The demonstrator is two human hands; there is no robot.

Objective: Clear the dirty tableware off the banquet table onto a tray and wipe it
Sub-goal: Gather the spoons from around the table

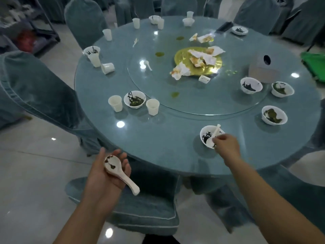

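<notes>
Your left hand [107,170] is cupped palm-up just off the near edge, fingers curled round a soiled white ceramic soup spoon [114,167] whose handle sticks out past the palm. Your right hand [226,143] reaches over the rim of the round teal glass-topped counter [167,147]. Its fingertips are bunched on a second white spoon [216,130] that leans in a small white ceramic bowl smeared with dark residue [203,133]. The pinch looks made, though the fingers hide the exact contact.

I'd judge you're early in the clearing step, gathering spoons before the bowls. Next, lift this spoon up and out without dragging the bowl's rim. The bowl sits near the edge, and a sideways pull could slide it on the glass. Then nest it with the 1 already in your left palm.

More dirty white bowls [134,99] and white cups [115,103] ring the counter. On the clear glass turntable [158,81], a yellow round plate [182,55] is heaped with crumpled stained napkins. No tray shows in view, so you'll need to find 1. Wiping is a long way off.
</notes>
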